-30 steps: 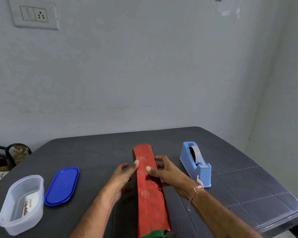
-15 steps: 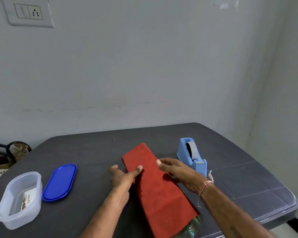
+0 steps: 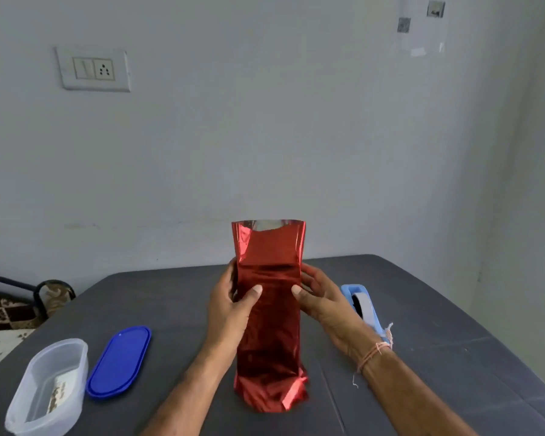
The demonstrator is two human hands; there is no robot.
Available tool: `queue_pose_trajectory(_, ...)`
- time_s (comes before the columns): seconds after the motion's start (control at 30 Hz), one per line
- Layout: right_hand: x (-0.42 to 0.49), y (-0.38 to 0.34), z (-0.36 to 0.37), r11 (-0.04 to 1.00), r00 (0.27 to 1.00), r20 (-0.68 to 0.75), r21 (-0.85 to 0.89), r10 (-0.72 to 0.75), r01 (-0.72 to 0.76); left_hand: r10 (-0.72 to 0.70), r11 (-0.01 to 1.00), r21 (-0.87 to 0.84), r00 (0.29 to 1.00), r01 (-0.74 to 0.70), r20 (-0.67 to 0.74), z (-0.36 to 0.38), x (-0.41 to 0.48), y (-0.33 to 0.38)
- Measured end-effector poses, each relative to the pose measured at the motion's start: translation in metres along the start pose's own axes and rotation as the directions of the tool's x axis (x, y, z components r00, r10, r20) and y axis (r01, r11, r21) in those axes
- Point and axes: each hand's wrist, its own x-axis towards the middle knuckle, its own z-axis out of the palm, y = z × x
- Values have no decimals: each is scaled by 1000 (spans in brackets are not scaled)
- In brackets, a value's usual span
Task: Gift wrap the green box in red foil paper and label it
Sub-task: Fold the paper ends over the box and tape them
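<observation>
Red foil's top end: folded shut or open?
Open. The red foil ends upward in an unfolded tube, silver lining showing at its mouth; left hand and right hand grip its sides.

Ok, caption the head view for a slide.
Left hand and right hand hold the red foil-wrapped box upright on the dark grey table, its top foil end open.

We take this for a room in a home. A plain painted wall (image 3: 265,136) carries a household switch-and-socket plate (image 3: 93,69), and a few small papers (image 3: 419,29) are stuck high up at the right. A dark plastic desk (image 3: 453,309) stands in the corner. On it we see a clear plastic food container (image 3: 49,388), a blue oval lid (image 3: 119,361) just beside it, and a blue tape dispenser (image 3: 364,303). At the left edge we make out a patterned floor covering (image 3: 0,313) and a black metal frame (image 3: 49,291).
</observation>
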Motion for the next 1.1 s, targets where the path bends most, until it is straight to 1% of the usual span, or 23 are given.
queue_pose_trajectory(0.07, -2, -3, 4, 997, 998, -7, -58, -57, 56, 63, 996, 64, 998, -63, -7, -3, -4, 3)
queue_pose_trajectory(0.2, -18, 10, 8, 987, 995, -34, -135, -93, 87, 107, 986, 136, 994, -102, -30, -7, -26, -2)
queue_pose_trajectory(0.37, -27, -1, 18, 959, 985, -38, -238, -169, 156, 182, 958, 224, 983, -179, 7, -10, -27, 1)
queue_pose_trajectory(0.47, -34, -7, 22, 937, 978, -30, -295, -207, 189, 234, 922, 310, 972, -230, 22, -13, -26, 1)
queue_pose_trajectory(0.57, -39, -3, 18, 924, 978, -23, -332, -206, 187, 229, 912, 334, 972, -236, 60, -17, -26, -6)
queue_pose_trajectory(0.7, -44, -8, 17, 916, 977, 27, -344, -209, 206, 238, 899, 356, 967, -254, 89, -20, -29, -8)
queue_pose_trajectory(0.83, -43, -14, 16, 905, 976, 34, -370, -213, 211, 243, 881, 387, 962, -272, 124, -22, -26, -7)
queue_pose_trajectory(1.0, -40, -18, 13, 863, 977, 52, -459, -208, 209, 256, 804, 503, 948, -318, 190, -26, -18, -9)
queue_pose_trajectory(1.1, -38, -21, 6, 758, 968, 107, -605, -227, 244, 246, 713, 594, 926, -372, 285, -32, -10, -5)
